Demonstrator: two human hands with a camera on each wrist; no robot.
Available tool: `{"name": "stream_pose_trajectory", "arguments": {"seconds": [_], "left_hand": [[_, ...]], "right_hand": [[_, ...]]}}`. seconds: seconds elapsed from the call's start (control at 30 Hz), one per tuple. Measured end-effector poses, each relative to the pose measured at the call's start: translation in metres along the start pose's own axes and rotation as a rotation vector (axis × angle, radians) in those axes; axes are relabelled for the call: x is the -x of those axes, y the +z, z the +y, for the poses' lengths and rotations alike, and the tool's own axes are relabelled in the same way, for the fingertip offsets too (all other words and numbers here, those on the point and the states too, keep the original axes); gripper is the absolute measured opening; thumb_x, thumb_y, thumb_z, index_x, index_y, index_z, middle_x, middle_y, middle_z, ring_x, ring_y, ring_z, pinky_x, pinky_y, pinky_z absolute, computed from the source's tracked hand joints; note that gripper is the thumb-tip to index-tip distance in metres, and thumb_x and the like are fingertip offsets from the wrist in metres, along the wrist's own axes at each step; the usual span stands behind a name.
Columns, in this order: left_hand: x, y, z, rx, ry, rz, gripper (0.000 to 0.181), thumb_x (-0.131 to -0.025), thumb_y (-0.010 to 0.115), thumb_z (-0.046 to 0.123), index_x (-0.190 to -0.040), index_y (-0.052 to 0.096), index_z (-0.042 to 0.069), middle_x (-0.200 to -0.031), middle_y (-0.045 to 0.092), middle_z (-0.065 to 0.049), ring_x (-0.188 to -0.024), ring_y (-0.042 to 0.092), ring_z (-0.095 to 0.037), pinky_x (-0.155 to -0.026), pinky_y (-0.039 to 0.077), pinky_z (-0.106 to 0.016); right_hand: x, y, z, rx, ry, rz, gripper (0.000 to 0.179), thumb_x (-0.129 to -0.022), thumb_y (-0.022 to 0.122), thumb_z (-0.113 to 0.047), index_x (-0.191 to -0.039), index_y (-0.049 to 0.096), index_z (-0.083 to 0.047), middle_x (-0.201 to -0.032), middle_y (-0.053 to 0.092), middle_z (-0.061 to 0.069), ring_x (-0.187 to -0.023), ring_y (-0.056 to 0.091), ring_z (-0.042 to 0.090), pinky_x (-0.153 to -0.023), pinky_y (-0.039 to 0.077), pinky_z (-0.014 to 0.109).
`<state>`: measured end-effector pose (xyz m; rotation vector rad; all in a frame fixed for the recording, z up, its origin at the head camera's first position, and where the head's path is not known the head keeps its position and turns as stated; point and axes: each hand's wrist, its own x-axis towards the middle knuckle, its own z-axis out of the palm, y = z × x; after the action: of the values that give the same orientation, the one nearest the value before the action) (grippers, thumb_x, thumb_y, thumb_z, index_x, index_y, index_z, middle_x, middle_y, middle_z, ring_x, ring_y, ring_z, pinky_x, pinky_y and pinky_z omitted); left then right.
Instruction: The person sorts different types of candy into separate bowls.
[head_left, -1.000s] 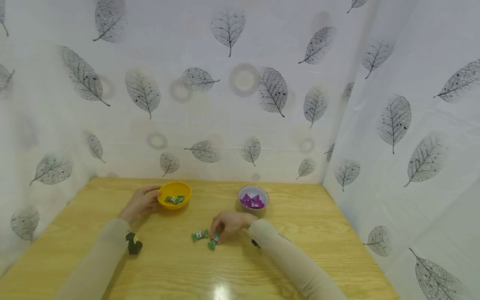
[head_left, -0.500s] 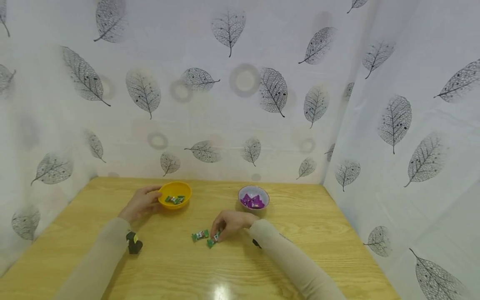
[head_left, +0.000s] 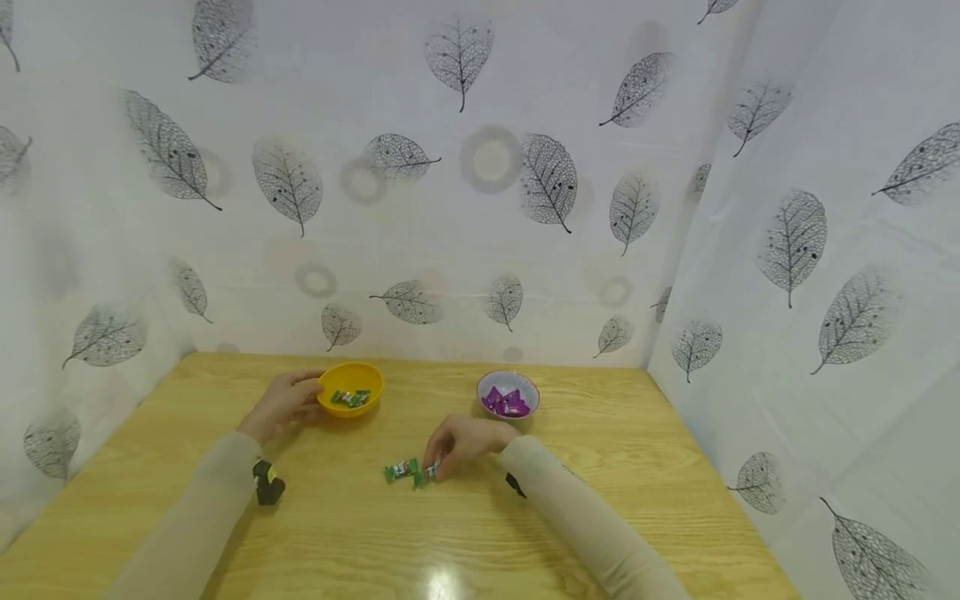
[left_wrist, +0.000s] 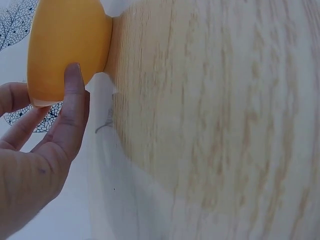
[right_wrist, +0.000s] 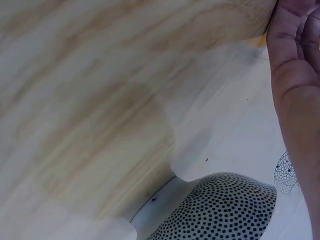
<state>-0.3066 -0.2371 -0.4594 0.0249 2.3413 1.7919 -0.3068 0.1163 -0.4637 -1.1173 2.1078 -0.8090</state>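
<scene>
My left hand (head_left: 281,407) holds the yellow bowl (head_left: 371,379) by its left side, with fingertips against the rim and outer wall. Green-wrapped candies (head_left: 350,399) lie inside it. In the left wrist view the fingers (left_wrist: 74,95) touch the orange-looking bowl (left_wrist: 70,40). Near the table's middle my right hand (head_left: 467,440) pinches a green-wrapped candy (head_left: 426,476), partly hidden by the fingertips. Another green-wrapped candy (head_left: 401,470) lies just left of it. The right wrist view shows the right hand (right_wrist: 297,65) at its edge, without the candy.
Beyond the right hand stands a pale bowl (head_left: 534,387) with purple-wrapped candies (head_left: 506,403); its dotted outside (right_wrist: 220,210) shows in the right wrist view. Leaf-printed white curtains (head_left: 465,242) border the wooden table (head_left: 337,533) at the back and sides.
The candy in my right fingers has turned and shifted slightly up, coming close to the loose candy. The right hand has risen a little; my left hand and both bowls have stayed put.
</scene>
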Motion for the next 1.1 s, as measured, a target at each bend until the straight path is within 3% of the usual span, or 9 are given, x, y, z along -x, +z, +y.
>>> {"name": "stream_pose_trajectory", "arguments": {"seconds": [0.27,0.4,0.57,0.83,1.1], "left_hand": [[0.002,-0.001,0.001,-0.001,0.006,-0.006,0.054,-0.103,0.045,0.015,-0.15,0.028,-0.005,-0.151,0.031,-0.034,-0.103,0.063,-0.017,-0.09,0.058,-0.037],[0.002,-0.001,0.001,0.004,0.01,-0.002,0.054,-0.103,0.045,0.015,-0.15,0.028,-0.006,-0.15,0.032,-0.034,-0.103,0.062,-0.017,-0.09,0.057,-0.036],[0.001,-0.002,0.0,-0.004,0.016,0.001,0.054,-0.103,0.045,0.015,-0.15,0.029,-0.006,-0.149,0.033,-0.034,-0.102,0.062,-0.017,-0.088,0.058,-0.034],[0.001,-0.002,0.001,-0.005,0.001,0.016,0.054,-0.102,0.045,0.014,-0.15,0.03,-0.005,-0.15,0.034,-0.033,-0.106,0.061,-0.022,-0.086,0.059,-0.032],[0.001,0.0,0.001,-0.009,-0.004,0.023,0.054,-0.101,0.046,0.016,-0.149,0.033,-0.004,-0.149,0.035,-0.032,-0.113,0.058,-0.027,-0.089,0.058,-0.036]], "right_hand": [[-0.002,-0.002,-0.001,-0.087,0.001,0.091,0.016,-0.084,0.076,-0.01,-0.1,0.076,-0.011,-0.093,0.076,-0.005,-0.084,0.068,0.007,-0.081,0.057,0.024],[-0.007,-0.003,-0.005,-0.098,-0.016,0.186,0.016,-0.085,0.075,-0.009,-0.1,0.077,-0.011,-0.094,0.076,-0.003,-0.085,0.07,0.007,-0.081,0.058,0.024],[-0.018,-0.003,-0.012,-0.145,0.027,0.301,0.015,-0.088,0.073,-0.016,-0.102,0.076,-0.014,-0.096,0.076,-0.004,-0.084,0.069,0.01,-0.08,0.057,0.025],[-0.037,-0.001,-0.024,-0.287,0.063,0.491,0.017,-0.089,0.073,-0.021,-0.104,0.075,-0.014,-0.096,0.075,-0.001,-0.089,0.068,0.026,-0.082,0.058,0.041],[-0.055,0.003,-0.028,-0.494,0.061,0.635,0.024,-0.087,0.075,-0.021,-0.108,0.074,-0.008,-0.103,0.074,0.006,-0.1,0.066,0.035,-0.081,0.058,0.033]]}}
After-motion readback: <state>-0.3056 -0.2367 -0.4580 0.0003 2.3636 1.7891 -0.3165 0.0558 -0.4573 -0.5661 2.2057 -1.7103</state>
